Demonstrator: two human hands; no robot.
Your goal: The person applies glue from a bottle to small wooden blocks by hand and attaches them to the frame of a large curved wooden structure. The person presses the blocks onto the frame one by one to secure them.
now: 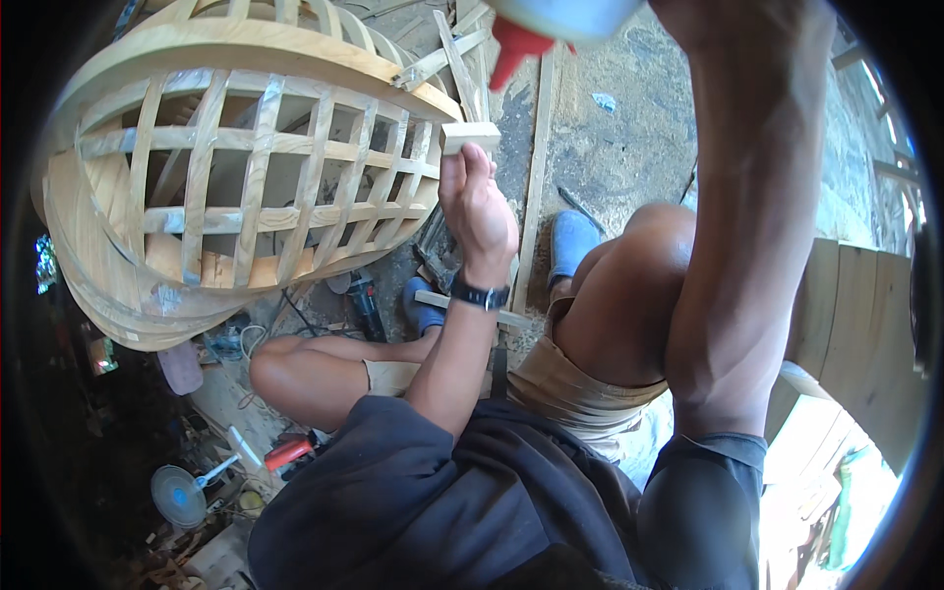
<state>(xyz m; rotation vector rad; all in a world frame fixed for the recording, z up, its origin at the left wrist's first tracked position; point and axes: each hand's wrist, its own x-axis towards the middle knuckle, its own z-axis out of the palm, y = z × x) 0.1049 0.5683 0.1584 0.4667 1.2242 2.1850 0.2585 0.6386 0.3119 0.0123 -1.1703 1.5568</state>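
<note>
My left hand [480,211] is raised in front of me, its fingers pinched on a small pale wooden block [470,137]. Above it, at the top edge, a white squeeze bottle [580,14] tips its red nozzle [517,51] down toward the block, with a gap between them. The bottle is in my right hand [688,12], whose fingers are mostly cut off by the picture's edge. To the left of my left hand stands a large curved wooden frame [261,162] of crossed slats, like a small boat hull or basket.
Loose wood strips [462,64] lean by the frame's far end. A dark power tool [366,310] lies on the floor near my foot. Lower left are a small fan [180,495] and a red-handled tool [288,452]. Wooden planks [855,315] stand at the right.
</note>
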